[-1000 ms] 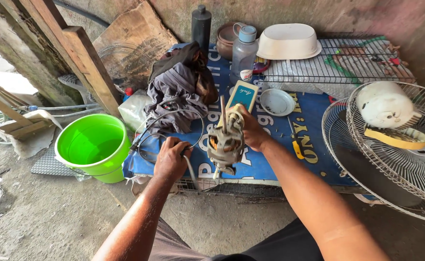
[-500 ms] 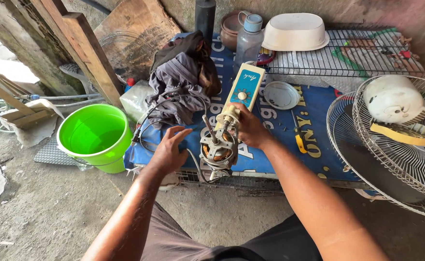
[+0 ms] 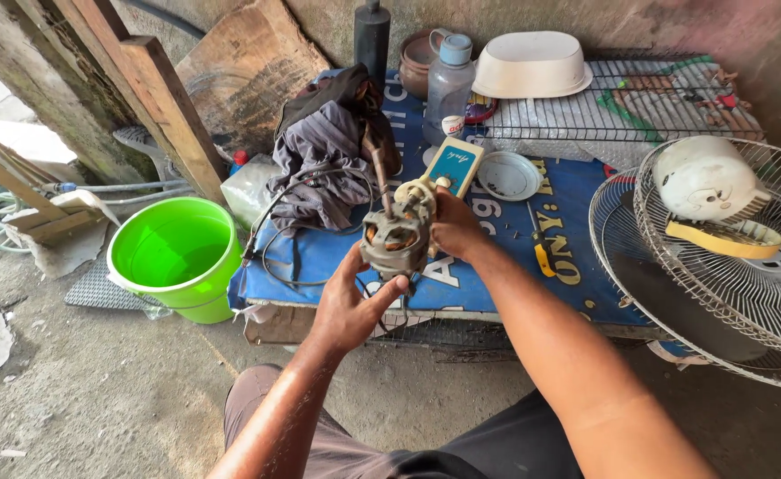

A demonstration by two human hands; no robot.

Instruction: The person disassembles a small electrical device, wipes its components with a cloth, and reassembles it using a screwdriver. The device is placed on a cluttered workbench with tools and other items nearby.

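A grimy fan motor (image 3: 397, 239), copper windings showing inside its open frame, is held above the blue printed banner (image 3: 497, 266). It is cupped from below by the left hand (image 3: 348, 306) and gripped, apparently at its top, by the right hand (image 3: 454, 226). A teal-and-cream rectangular panel (image 3: 453, 165) lies just behind.

The fan motor (image 3: 396, 238), grimy with copper windings exposed, is lifted off the blue mat, shaft tilted toward one o'clock, black cord trailing toward nine o'clock.
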